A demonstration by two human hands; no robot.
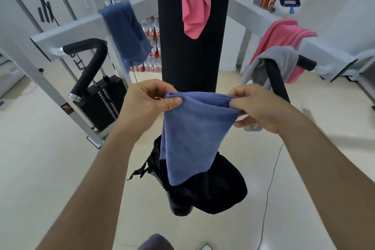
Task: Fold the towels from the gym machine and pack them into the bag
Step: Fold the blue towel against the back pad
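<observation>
A light blue towel (192,134) hangs doubled over in front of me. My left hand (146,101) pinches its top left corner and my right hand (261,107) pinches its top right edge. Below the towel, a black bag (215,193) sits on the machine's seat, partly hidden by the cloth. On the gym machine, a darker blue towel (127,34) hangs over the left arm. A pink towel (194,2) hangs down the black back pad (194,57). Another pink towel (282,38) and a grey towel (282,59) lie over the right arm.
The machine's white frame (67,32) spreads left and right, with black padded handles (89,63) and a weight stack (105,99) at left. Packs of bottled water (150,32) stand behind. A cable (269,189) trails over the pale floor at right.
</observation>
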